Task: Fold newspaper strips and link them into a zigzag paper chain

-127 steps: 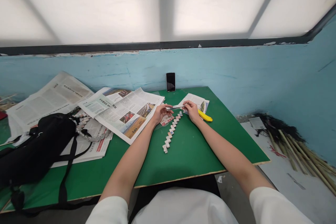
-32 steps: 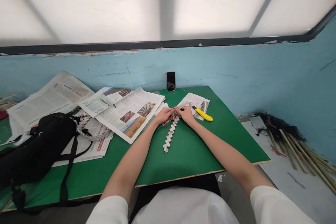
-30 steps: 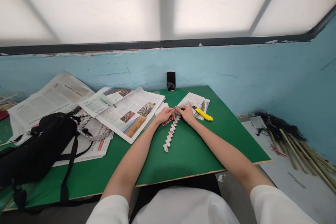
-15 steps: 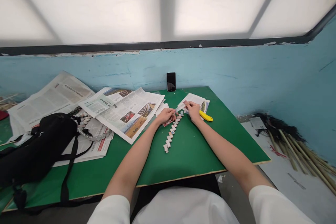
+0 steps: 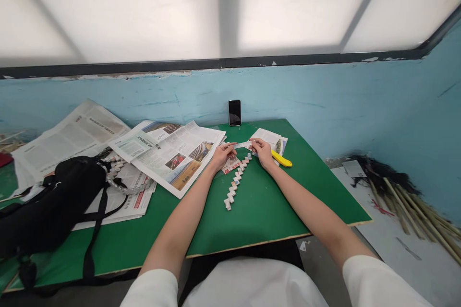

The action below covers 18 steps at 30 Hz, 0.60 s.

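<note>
Between my hands stretches a narrow strip of paper, held above the green table. My left hand pinches its left end, and my right hand pinches the right end. Just below lies a zigzag chain of folded paper, running from between the hands down toward the table's front. A red-and-white printed piece of paper rests under my left hand. Beside my right hand is a yellow tool handle; its far end is hidden by the hand. Small newspaper pieces lie behind the right hand.
A black phone leans upright against the blue wall. Newspaper sheets spread over the left of the green table. A black bag with straps lies there too. Bamboo sticks lie at the right, beyond the table edge.
My left hand has moved slightly left, away from the chain, so the paper strip is now drawn out level between both hands. More of the red-and-white paper shows.
</note>
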Available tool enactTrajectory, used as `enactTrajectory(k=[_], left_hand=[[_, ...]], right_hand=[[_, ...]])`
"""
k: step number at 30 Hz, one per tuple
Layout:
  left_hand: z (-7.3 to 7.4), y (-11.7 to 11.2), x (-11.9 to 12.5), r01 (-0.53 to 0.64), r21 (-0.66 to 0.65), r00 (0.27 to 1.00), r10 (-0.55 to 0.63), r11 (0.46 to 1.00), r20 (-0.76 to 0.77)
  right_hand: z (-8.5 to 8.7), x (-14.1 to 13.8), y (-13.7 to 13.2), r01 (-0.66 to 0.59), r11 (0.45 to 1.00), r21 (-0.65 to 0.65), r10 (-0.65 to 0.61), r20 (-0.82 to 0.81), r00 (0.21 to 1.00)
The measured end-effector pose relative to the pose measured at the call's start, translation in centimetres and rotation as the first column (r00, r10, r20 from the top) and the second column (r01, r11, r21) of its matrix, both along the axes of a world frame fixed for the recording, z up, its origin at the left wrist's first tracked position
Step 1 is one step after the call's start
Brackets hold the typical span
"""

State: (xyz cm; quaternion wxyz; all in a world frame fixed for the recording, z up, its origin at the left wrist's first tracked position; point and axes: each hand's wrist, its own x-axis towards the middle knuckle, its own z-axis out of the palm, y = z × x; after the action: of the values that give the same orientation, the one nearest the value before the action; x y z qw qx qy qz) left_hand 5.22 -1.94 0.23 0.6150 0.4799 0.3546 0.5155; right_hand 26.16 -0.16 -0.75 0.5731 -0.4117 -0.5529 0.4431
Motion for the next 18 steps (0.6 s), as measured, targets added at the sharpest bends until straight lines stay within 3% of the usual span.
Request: enactTrajectory(k=[11, 18], left_hand=[[0.5, -0.5, -0.3, 0.08, 0.012, 0.997, -0.079, 0.997, -0.022], [0.9, -0.6, -0.2, 0.195, -0.009, 0.981, -0.195, 0.981, -0.011]], right_hand=[[0.0, -0.1, 0.1, 0.054, 0.999, 0.005, -0.054, -0.001, 0.999], [0.9, -0.2, -1.2, -0.056, 0.996, 0.077, 0.049, 0.084, 0.995]])
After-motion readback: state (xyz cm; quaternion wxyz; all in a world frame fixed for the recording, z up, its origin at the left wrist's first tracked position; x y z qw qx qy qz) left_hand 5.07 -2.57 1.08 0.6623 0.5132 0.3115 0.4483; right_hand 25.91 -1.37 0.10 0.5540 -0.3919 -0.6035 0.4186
